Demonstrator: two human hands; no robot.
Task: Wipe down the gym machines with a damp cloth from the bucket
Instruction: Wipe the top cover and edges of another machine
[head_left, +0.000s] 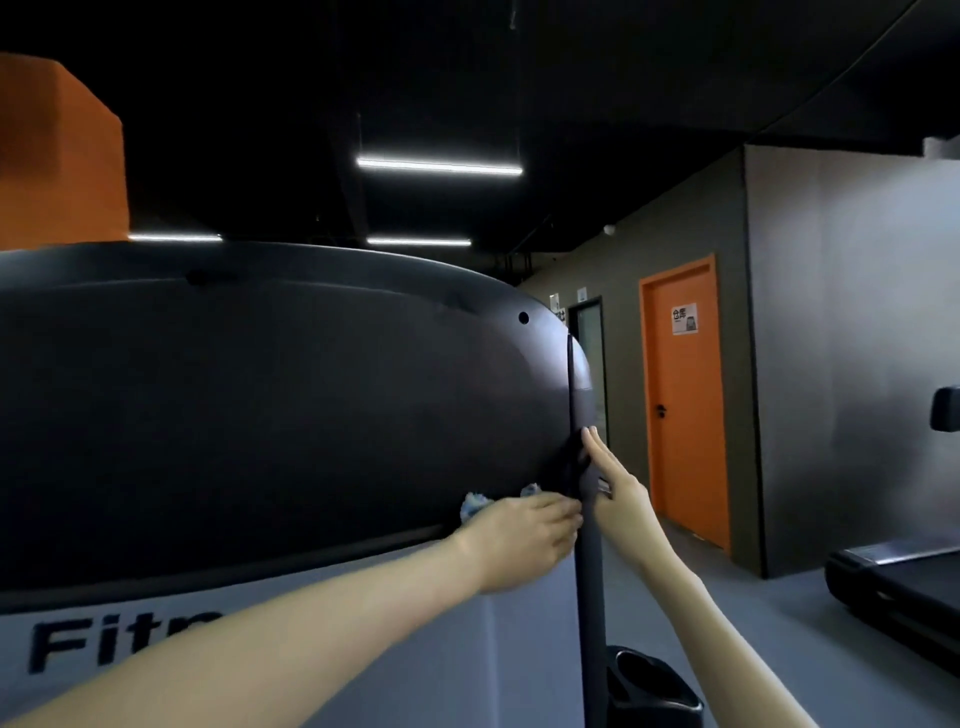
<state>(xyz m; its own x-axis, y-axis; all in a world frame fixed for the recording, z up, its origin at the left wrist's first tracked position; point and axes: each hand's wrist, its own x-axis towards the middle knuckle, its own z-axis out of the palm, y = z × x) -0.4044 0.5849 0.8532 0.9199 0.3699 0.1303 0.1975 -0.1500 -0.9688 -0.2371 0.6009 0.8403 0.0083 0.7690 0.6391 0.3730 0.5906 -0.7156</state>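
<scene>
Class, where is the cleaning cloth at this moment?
Head view, centre: the cloth sits under the left hand against the dark machine panel, near its right edge.

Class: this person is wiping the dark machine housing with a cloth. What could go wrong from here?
1. The left hand holds the cloth bunched small, so stretches of the broad dark housing may get missed.
2. The right hand rests straight fingers by the vertical seam at the housing's edge; they could slip or get nipped there.
3. Moisture from the cloth might seep into that seam.
</scene>
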